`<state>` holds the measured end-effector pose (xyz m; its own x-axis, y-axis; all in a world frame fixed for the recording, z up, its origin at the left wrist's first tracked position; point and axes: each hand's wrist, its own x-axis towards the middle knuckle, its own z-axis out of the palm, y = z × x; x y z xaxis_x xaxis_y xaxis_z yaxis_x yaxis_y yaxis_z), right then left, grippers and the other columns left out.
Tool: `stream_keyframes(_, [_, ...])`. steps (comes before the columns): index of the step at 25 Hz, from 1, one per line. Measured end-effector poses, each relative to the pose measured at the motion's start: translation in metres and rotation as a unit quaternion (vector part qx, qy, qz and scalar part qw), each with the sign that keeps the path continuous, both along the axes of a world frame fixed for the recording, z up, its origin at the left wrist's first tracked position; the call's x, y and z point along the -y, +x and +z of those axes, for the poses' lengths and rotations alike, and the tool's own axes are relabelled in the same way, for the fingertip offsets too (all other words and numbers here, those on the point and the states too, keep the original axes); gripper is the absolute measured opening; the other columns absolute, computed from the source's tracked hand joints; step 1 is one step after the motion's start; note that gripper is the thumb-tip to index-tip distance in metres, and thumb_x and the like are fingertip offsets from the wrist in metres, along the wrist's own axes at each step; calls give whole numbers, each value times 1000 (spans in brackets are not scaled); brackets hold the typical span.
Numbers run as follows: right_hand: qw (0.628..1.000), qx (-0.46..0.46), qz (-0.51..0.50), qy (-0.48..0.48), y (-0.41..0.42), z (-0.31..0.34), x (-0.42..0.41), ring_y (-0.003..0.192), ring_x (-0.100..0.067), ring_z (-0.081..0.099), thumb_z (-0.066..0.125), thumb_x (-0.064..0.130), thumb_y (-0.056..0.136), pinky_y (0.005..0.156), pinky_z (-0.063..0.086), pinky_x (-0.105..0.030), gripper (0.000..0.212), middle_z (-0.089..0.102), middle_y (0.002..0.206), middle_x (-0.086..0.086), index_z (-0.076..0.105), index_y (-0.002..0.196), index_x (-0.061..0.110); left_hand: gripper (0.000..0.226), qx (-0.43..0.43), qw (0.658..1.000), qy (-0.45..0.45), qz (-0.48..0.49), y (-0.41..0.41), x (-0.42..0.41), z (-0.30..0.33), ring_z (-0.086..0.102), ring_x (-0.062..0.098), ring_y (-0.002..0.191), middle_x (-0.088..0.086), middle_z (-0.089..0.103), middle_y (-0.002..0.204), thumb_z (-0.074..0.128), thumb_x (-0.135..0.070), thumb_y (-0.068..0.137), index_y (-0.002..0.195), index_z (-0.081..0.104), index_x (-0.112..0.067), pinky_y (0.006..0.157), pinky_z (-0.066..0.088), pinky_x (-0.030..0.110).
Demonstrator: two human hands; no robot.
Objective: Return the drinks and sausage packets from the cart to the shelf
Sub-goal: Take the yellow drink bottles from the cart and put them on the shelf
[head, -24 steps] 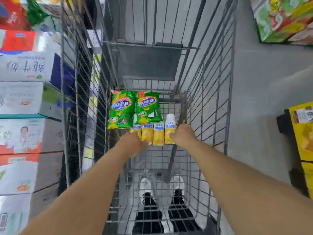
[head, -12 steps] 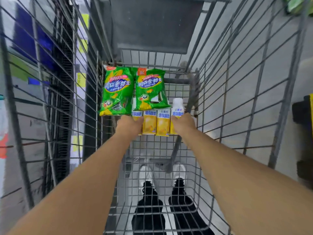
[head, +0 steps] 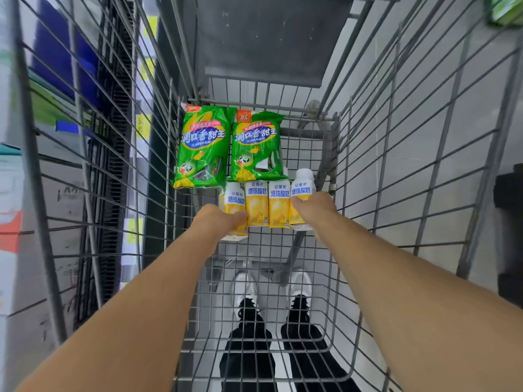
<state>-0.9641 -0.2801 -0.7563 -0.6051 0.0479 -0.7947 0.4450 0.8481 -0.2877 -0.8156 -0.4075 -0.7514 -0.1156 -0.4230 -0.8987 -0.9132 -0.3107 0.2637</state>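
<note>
head view: at frame centre, inside the cart (head: 396,154), your left hand (head: 218,222) and right hand (head: 314,207) close on the outer bottles of the four-drink row (head: 267,205); two green sausage packets (head: 229,145) lie just above.

The wire cart (head: 368,154) holds two sausage packets (head: 202,148) and seemingly four drinks (head: 267,205).

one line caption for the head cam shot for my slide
Both hands, left and right, grasp four yellow drink bottles beside two green sausage packets in a cart.
</note>
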Motion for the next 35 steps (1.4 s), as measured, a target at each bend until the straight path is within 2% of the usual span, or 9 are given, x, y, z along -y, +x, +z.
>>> stream_keyframes(4, [991, 83, -81, -72, 8, 39, -3, 93, -34, 66, 70, 12, 89, 72, 58, -51, 19, 64, 111, -21, 57, 102, 6, 45, -20, 988, 115, 103, 12, -8, 46, 64, 15, 63, 8, 74, 93, 77, -41, 79, 107, 61, -8, 47, 43, 23])
stream_keyframes(7, [984, 127, -82, -93, 13, 96, -2, 98, -34, 69, 71, 9, 88, 85, 56, -54, 41, 67, 116, -21, 55, 124, -1, 30, -59, 981, 149, 108, 15, -10, 102, 66, 10, 55, 4, 72, 85, 74, -36, 83, 95, 62, -11, 38, 43, 17])
stream_keyframes(11, [978, 134, -8, -157, 13, 206, 15, 107, -33, 69, 74, 3, 84, 92, 55, -52, 47, 69, 118, -19, 54, 126, -3, 28, -130, 981, 102, 103, 21, 15, 190, 70, 11, 65, 3, 74, 85, 76, -31, 82, 96, 64, -10, 51, 50, 21])
stream_keyframes(13, [971, 132, 47, -195, 17, 261, 28, 108, -36, 68, 70, -2, 86, 94, 53, -54, 40, 68, 119, -21, 52, 122, -3, 39, -161, 980, 74, 93, 27, 31, 234, 72, 17, 82, 6, 76, 96, 78, -32, 79, 106, 67, -7, 69, 55, 28])
stream_keyframes(17, [944, 98, 159, -273, 27, 359, 62, 84, -31, 66, 66, -8, 87, 98, 50, -54, 33, 68, 114, -27, 61, 119, -9, 48, -214, 973, 5, 84, 46, 59, 329, 68, 26, 89, 14, 73, 103, 82, -25, 75, 111, 66, 2, 99, 50, 49])
stream_keyframes(20, [910, 57, 236, -336, 35, 434, 89, 84, -23, 65, 70, -3, 86, 93, 54, -49, 21, 69, 94, -9, 63, 105, 3, 31, -258, 957, -79, 110, 69, 72, 406, 68, 27, 86, 18, 72, 105, 75, -6, 81, 110, 65, 2, 94, 53, 51])
stream_keyframes(26, [822, -25, 370, -432, 67, 556, 115, 78, -7, 61, 74, 5, 85, 67, 49, -23, 27, 66, 94, 2, 58, 104, 16, 34, -303, 910, -228, 165, 128, 67, 540, 70, 33, 98, 16, 73, 107, 80, -10, 78, 109, 67, -7, 91, 54, 53])
stream_keyframes(31, [729, -35, 481, -486, 134, 622, 114, 90, -12, 62, 77, 14, 84, 79, 49, -30, 38, 68, 109, -2, 59, 118, 14, 28, -297, 848, -359, 253, 202, 9, 613, 67, 16, 76, 8, 72, 99, 76, -5, 81, 107, 66, -9, 66, 56, 28])
stream_keyframes(35, [625, 0, 565, -538, 227, 662, 94, 94, -21, 68, 78, 8, 82, 72, 55, -25, 38, 72, 108, -8, 63, 117, 9, 31, -249, 792, -431, 353, 292, -64, 651, 72, 26, 90, 8, 75, 100, 83, -12, 74, 102, 70, -13, 85, 59, 44])
